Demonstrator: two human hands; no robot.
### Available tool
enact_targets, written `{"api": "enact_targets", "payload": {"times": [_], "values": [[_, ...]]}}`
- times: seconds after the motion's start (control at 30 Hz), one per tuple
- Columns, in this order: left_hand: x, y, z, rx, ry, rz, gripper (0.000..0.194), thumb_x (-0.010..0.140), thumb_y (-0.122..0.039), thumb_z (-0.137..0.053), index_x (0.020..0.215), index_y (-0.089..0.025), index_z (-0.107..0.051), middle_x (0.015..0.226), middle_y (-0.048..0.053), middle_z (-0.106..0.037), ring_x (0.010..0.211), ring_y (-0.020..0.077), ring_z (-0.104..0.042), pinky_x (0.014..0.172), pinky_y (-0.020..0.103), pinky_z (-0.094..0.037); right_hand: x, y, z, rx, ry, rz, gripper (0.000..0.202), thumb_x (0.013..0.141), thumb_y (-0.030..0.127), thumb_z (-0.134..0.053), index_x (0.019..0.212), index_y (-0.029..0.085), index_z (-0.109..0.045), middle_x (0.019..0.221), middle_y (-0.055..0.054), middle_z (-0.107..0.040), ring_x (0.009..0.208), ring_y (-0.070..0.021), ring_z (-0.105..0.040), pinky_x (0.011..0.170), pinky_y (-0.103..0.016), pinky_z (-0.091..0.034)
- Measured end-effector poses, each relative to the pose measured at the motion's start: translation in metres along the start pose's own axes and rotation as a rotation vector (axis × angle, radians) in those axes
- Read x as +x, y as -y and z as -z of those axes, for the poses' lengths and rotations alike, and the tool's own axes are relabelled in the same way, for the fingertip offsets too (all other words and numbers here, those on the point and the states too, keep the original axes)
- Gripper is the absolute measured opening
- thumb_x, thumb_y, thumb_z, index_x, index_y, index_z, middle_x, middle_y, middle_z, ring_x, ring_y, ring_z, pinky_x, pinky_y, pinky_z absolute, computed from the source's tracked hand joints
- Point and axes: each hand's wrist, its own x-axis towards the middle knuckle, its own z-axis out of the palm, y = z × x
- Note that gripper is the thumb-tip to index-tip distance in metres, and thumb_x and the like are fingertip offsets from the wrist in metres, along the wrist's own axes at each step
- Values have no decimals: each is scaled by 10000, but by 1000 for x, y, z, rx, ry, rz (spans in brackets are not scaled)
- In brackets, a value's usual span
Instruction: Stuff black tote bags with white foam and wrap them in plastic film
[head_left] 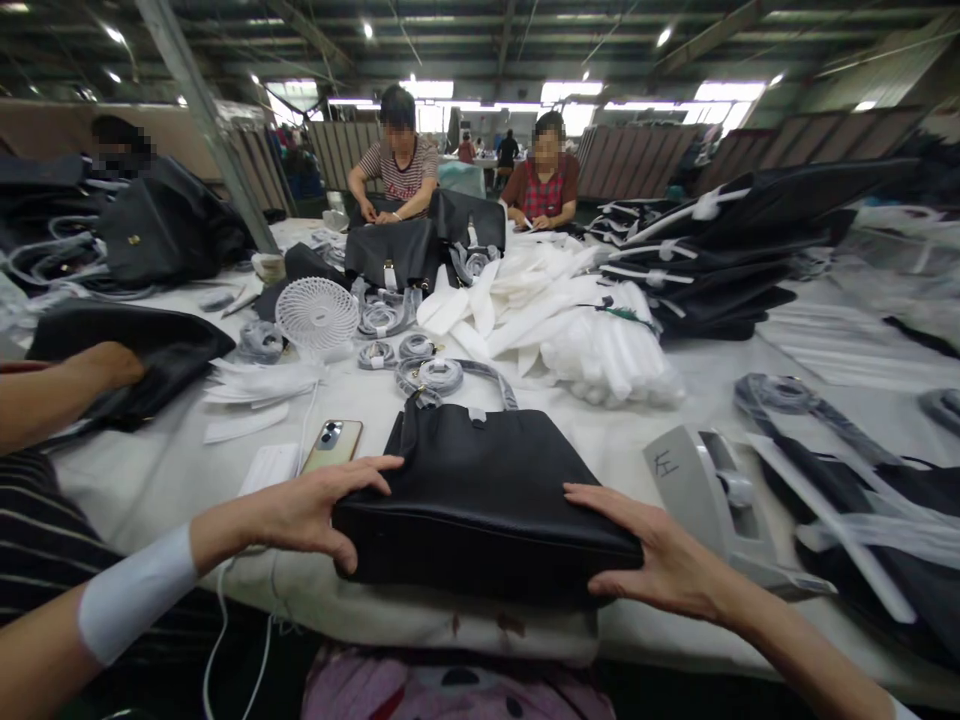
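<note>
A black handbag (pixel 487 480) lies on a white-covered table (pixel 172 445) at the near edge, directly in front of the person wearing the camera and between their two bare hands. Its base faces the wearer and its top points away across the table. The hands are well apart, each clasping one end of the bag: the left hand (pixel 319 505) is at the left end, fingers reaching over the upper side and thumb at the lower corner; the right hand (pixel 649 550) mirrors it at the right end, fingers spread on top and thumb at the bottom edge. A white band (pixel 139 595) wraps the left forearm. Just beyond the bag's top sits a wrapped, coiled strap (pixel 439 375). A phone (pixel 334 445) lies near the left hand, and a grey tape dispenser (pixel 686 485) stands near the right. Farther back are a round white fan (pixel 317 315), a heap of white padding (pixel 525 290) and, to the right, a stack of black bags (pixel 720 250). At the far left, a co-worker's hand (pixel 112 367) rests on another black bag (pixel 172 345). Across the table, two people sit with their hands low in front of them.
</note>
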Motion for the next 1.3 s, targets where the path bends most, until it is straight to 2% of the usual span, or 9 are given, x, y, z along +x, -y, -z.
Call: {"api": "enact_targets", "payload": {"times": [0.13,0.23,0.37,0.57,0.63,0.77,0.97,1.17,1.3], "values": [[-1,4,-17,-50,-120,59,522,697,-437,-777,1129,-230,-568,1241,75,-607,1163,255,-553,1028,356,-406,-4,-12,-12,33,-66,-95,602,589,431,-808,1155,260,-693,1215,-84,-673,1079,-326,-633,982,-427,-484],[-7,12,-37,-116,-219,77,399,765,-422,-717,1066,-222,-549,1185,72,-615,1126,239,-560,997,344,-416,-6,-19,-23,136,-85,-162,529,634,480,-748,1110,252,-702,1174,-85,-692,1004,-311,-663,879,-387,-542],[-9,17,-48,-167,-280,75,328,792,-413,-688,1011,-220,-539,1166,76,-614,1108,234,-563,975,341,-421,-4,-25,-29,165,-96,-181,510,647,507,-736,1085,249,-699,1207,-102,-676,1081,-323,-637,921,-398,-522],[-12,13,-32,-129,-148,52,628,619,-454,-831,1133,-231,-546,1256,63,-579,1165,257,-532,992,330,-411,-8,-27,-30,203,-84,-163,515,636,489,-759,1082,244,-677,1226,-92,-666,1104,-302,-626,965,-382,-490],[-10,17,-31,-101,-131,105,548,669,-472,-787,1112,-227,-579,1133,37,-633,1044,234,-585,888,301,-455,-6,-31,-37,206,-112,-200,476,635,492,-747,1023,223,-684,1085,-77,-719,980,-284,-666,862,-350,-531],[11,35,-50,-55,-336,334,362,764,-544,-653,859,-196,-639,758,-5,-662,732,197,-615,651,264,-456,17,-50,-63,162,-329,-396,414,690,593,-620,736,185,-671,709,-56,-706,712,-262,-654,629,-325,-515],[49,55,-78,-118,-633,504,437,813,-590,-551,874,-166,-640,872,82,-709,852,265,-656,784,350,-483,57,-69,-82,143,-379,-526,481,723,659,-570,646,193,-663,682,-85,-716,742,-289,-669,622,-322,-477],[44,53,-84,-153,-647,519,434,815,-576,-554,912,-157,-615,920,101,-699,893,270,-651,806,361,-481,51,-54,-61,-97,-322,-488,492,755,657,-536,784,190,-688,721,-113,-712,754,-329,-664,663,-381,-489],[40,44,-69,-247,-545,509,474,792,-602,-565,931,-153,-629,961,92,-698,927,261,-637,806,334,-477,64,-15,-54,-443,-413,-55,661,755,601,-622,1258,178,-559,1127,-160,-670,1053,-357,-600,869,-445,-455]]}}
